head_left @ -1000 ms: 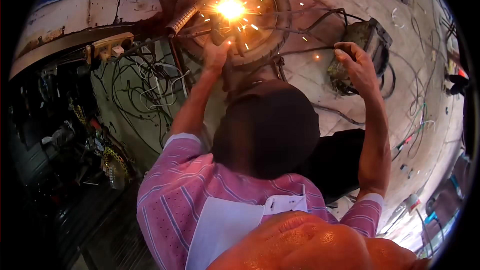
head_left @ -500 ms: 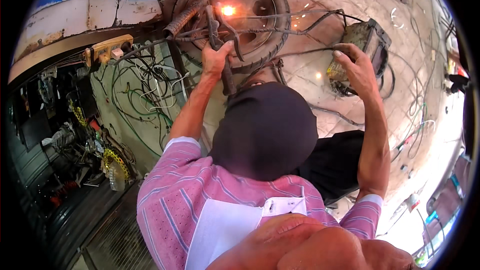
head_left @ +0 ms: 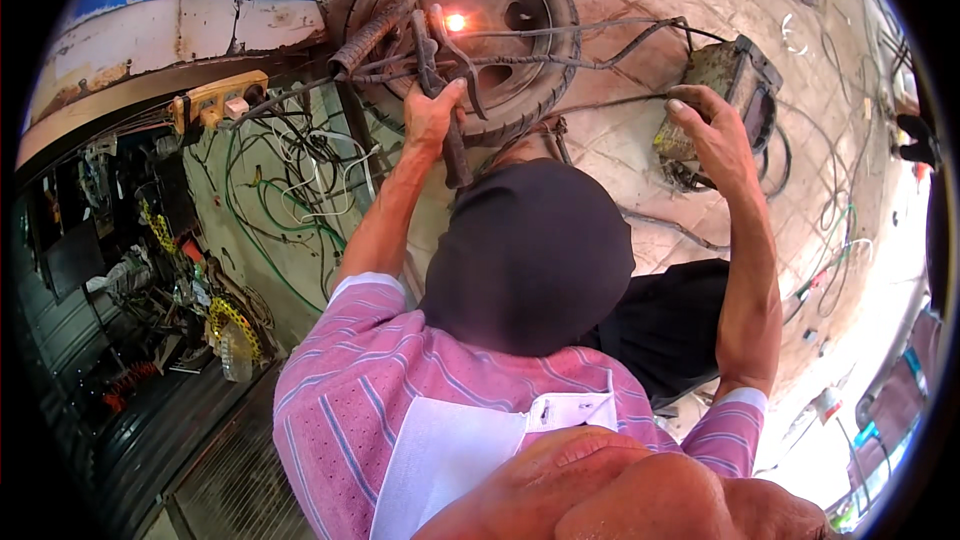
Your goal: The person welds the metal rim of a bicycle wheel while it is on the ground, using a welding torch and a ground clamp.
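My left hand [head_left: 430,120] is wrapped round a dark metal tong-like tool with a bent lever, which looks like a welding electrode holder [head_left: 456,155]. Beyond its far end, a bright orange glow [head_left: 456,22] burns over a spoked wheel with a tyre [head_left: 555,50] lying on the floor. Beside the holder lies a ribbed, spring-like cylinder [head_left: 375,35]. My right hand [head_left: 712,135] hovers by a worn metal box [head_left: 735,90], fingers loosely bent and apart, with nothing visible in them. A thin dark cable [head_left: 610,108] runs to its fingertips; whether they touch it, I cannot tell.
My black-trousered knee [head_left: 530,255] rises in the middle. Dark cables [head_left: 600,62] cross the wheel towards the box. On the left are a power strip [head_left: 215,100], tangled green and white wires [head_left: 300,190] and a heap of parts with a yellow chain [head_left: 230,325]. Loose cables trail at right.
The glow has shrunk slightly, and the scattered sparks to its right and near the box are gone. Both hands have stayed almost still.
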`<state>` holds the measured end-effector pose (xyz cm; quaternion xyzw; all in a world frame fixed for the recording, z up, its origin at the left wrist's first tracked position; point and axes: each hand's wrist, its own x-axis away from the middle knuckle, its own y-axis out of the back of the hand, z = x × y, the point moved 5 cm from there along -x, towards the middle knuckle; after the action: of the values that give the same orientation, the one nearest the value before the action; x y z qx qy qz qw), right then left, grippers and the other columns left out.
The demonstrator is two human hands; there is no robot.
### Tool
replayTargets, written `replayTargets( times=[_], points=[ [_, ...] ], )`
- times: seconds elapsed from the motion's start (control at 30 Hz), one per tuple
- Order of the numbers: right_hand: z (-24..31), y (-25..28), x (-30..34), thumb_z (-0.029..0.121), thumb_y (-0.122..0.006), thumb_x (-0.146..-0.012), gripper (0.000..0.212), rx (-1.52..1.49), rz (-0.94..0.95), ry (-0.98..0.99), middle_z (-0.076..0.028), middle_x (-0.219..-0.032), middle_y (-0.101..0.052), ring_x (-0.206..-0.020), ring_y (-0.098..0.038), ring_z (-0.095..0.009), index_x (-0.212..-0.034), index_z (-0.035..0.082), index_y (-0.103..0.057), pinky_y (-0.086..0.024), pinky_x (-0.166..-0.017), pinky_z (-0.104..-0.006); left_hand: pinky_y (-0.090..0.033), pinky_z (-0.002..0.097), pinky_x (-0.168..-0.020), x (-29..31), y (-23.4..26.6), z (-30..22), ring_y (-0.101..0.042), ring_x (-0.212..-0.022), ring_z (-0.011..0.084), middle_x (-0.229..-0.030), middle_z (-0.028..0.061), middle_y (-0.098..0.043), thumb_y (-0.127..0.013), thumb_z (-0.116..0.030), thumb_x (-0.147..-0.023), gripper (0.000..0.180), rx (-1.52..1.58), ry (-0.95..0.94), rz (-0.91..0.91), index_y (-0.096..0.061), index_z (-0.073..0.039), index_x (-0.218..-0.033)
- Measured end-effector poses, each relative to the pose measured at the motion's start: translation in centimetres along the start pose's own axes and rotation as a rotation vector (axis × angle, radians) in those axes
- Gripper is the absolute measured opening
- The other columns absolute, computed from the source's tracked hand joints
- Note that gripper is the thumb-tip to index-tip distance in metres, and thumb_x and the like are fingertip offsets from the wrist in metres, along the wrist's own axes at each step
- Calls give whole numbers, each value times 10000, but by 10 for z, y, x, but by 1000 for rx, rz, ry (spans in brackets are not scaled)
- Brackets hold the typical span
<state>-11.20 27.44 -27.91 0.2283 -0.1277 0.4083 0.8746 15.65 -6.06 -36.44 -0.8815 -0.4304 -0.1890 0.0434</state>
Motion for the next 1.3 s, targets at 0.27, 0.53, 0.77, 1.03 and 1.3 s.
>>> replayTargets(
  times=[0.27,0.53,0.77,1.03,1.3],
  points=[
    [6,1,4,322,-672,-1022,460,14,-9,-2,-170,-1224,-743,-1134,-695,-244,-1297,-47,-691,-524,-1021,-351,-504,296,-509,-2,2,3,-616,-580,162,-776,42,-645,-790,-174,-950,197,-31,43,7,-681,-26,-1023],
    [5,1,6,294,-681,-1022,425,11,-29,15,-136,-1153,-745,-1043,-684,-205,-1282,-42,-695,-528,-955,-341,-482,279,-475,-6,1,7,-606,-554,131,-785,37,-645,-803,-192,-932,277,-69,40,27,-680,-33,-1123],
    [4,1,3,268,-691,-1030,339,229,6,288,-85,-1086,-734,-973,-657,-156,-1238,1,-709,-518,-873,-320,-504,479,-641,-47,53,103,-641,-663,340,-741,163,-670,-585,-288,-963,316,-889,-629,159,-701,-2,-891],
    [6,-3,5,244,-704,-1015,309,-45,-23,4,-62,-1052,-724,-955,-647,-156,-1233,24,-714,-513,-856,-306,-490,440,-622,-31,37,81,-616,-640,290,-720,123,-642,-618,-256,-958,279,-619,-278,145,-678,-21,-821],
    [0,-3,-1,273,-691,-1032,388,-34,-3,12,-63,-1103,-729,-996,-651,-131,-1278,-27,-688,-517,-876,-279,-472,294,-506,-3,-5,8,-588,-548,122,-707,4,-625,-798,-115,-926,153,29,-78,-1,-662,-47,-906]
  ],
)
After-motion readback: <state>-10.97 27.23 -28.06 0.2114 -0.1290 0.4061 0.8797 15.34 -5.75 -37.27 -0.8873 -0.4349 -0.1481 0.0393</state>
